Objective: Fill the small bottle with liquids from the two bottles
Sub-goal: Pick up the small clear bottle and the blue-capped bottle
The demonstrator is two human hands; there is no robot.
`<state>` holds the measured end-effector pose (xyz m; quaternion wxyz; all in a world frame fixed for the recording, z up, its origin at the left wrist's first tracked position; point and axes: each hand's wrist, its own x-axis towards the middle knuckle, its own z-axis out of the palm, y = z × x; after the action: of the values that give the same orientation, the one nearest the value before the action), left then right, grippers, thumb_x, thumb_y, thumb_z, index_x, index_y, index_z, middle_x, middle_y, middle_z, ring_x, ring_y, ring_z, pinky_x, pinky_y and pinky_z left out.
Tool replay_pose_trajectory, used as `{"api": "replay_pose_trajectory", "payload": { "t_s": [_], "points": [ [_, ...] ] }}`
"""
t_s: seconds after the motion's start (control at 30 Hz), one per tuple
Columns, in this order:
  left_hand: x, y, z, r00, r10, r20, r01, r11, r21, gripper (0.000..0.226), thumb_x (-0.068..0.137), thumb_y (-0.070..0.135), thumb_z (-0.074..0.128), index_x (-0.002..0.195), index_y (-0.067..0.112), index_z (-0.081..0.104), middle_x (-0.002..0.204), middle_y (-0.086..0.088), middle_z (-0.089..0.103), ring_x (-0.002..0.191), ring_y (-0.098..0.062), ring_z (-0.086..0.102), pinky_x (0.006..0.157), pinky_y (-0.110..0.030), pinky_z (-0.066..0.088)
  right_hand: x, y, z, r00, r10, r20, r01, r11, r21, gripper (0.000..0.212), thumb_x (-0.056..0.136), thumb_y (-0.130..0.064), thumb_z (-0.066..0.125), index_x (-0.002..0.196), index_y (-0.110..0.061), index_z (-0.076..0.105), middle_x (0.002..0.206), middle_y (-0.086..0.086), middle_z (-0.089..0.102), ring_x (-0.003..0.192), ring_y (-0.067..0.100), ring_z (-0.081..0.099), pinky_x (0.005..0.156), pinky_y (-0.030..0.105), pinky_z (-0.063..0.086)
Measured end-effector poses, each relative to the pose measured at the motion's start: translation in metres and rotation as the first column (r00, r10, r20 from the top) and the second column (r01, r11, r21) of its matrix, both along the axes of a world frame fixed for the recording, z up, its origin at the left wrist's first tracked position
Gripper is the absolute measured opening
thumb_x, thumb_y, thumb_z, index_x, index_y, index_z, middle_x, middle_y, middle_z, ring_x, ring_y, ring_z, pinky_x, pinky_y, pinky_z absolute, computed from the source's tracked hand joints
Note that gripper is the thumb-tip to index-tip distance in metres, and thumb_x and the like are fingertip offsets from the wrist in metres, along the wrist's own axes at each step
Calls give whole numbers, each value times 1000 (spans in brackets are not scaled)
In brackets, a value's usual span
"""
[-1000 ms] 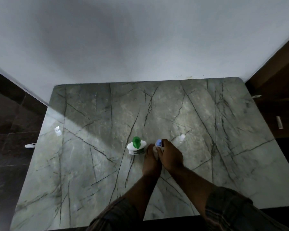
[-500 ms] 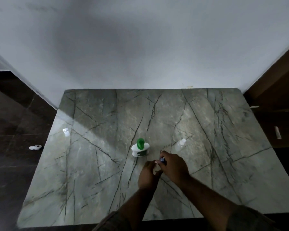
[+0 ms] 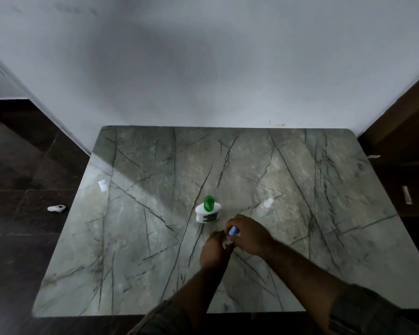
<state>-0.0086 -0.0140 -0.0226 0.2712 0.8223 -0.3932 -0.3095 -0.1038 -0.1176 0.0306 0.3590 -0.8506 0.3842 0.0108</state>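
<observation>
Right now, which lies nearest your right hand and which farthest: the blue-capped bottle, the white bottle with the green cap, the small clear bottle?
1. Blue-capped bottle: in the right hand.
2. White bottle with green cap: just left.
3. Small clear bottle: behind; near-tied with 2.

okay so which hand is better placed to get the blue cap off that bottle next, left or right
Right, most likely. The right hand already wraps its fingers around the blue cap, while the left hand sits lower, apparently steadying the bottle body, which is mostly hidden. The green-capped bottle and small clear bottle stand untouched.
</observation>
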Motion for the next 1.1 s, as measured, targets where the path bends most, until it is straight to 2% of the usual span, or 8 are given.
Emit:
{"api": "replay_pose_trajectory", "payload": {
  "t_s": [0.1,0.17,0.4,0.57,0.77,0.93,1.0,1.1],
  "points": [
    [-1,3,1,1000,-6,24,6,1000,9,38,88,40,68,121,23,63,117,2,66,98,-11,63,77,-19,47,3,3,0,991,-123,-46,122,992,-24,39,79,-51,67,112,-31,59,103,-9,61,90,10,63,78,30,52],
    [-1,5,1,999,-21,25,21,1000,14,40,86,39,70,123,26,62,117,4,65,97,-9,62,75,-17,44,3,2,-1,978,-143,-152,127,986,-107,34,82,-58,60,101,-30,60,96,-9,67,87,14,65,69,26,45],
    [0,5,0,998,-64,29,62,996,62,40,87,39,69,125,27,63,120,3,64,103,-13,63,82,-22,48,-3,1,2,994,81,-74,-79,997,25,8,79,-16,64,83,-22,66,96,-2,60,87,15,62,78,34,52],
    [-3,7,-1,999,-40,26,38,997,63,40,84,39,72,121,25,63,117,4,65,99,-10,64,78,-19,47,-3,9,1,980,-140,-143,136,990,-36,35,83,-52,62,109,-29,59,103,-5,66,93,18,64,75,28,46],
    [2,12,-5,998,-60,19,58,994,88,48,84,39,71,129,25,60,122,3,63,106,-11,62,85,-20,47,-5,6,9,984,-53,-172,22,984,-178,14,87,-34,55,96,-26,63,96,-2,69,93,17,64,73,27,45],
    [10,15,-6,1000,-7,2,7,995,102,45,83,41,70,124,26,62,118,2,64,105,-15,62,84,-22,46,-28,-17,25,966,-253,-48,254,967,23,7,88,-28,62,93,-24,64,86,-8,69,81,14,65,69,26,46],
    [13,15,-6,1000,24,-1,-24,995,101,46,83,42,70,126,27,62,119,3,64,107,-15,62,85,-23,46,-44,-24,26,866,-493,85,425,814,395,7,91,-19,65,95,-13,62,82,3,67,69,18,63,64,28,46],
    [16,14,-8,999,36,-1,-36,994,106,49,84,42,70,129,26,60,122,3,63,111,-15,61,90,-24,47,-63,-23,14,573,-819,15,481,351,803,10,91,-13,65,100,-11,61,88,10,69,76,19,67,69,30,51]
  ]
}}
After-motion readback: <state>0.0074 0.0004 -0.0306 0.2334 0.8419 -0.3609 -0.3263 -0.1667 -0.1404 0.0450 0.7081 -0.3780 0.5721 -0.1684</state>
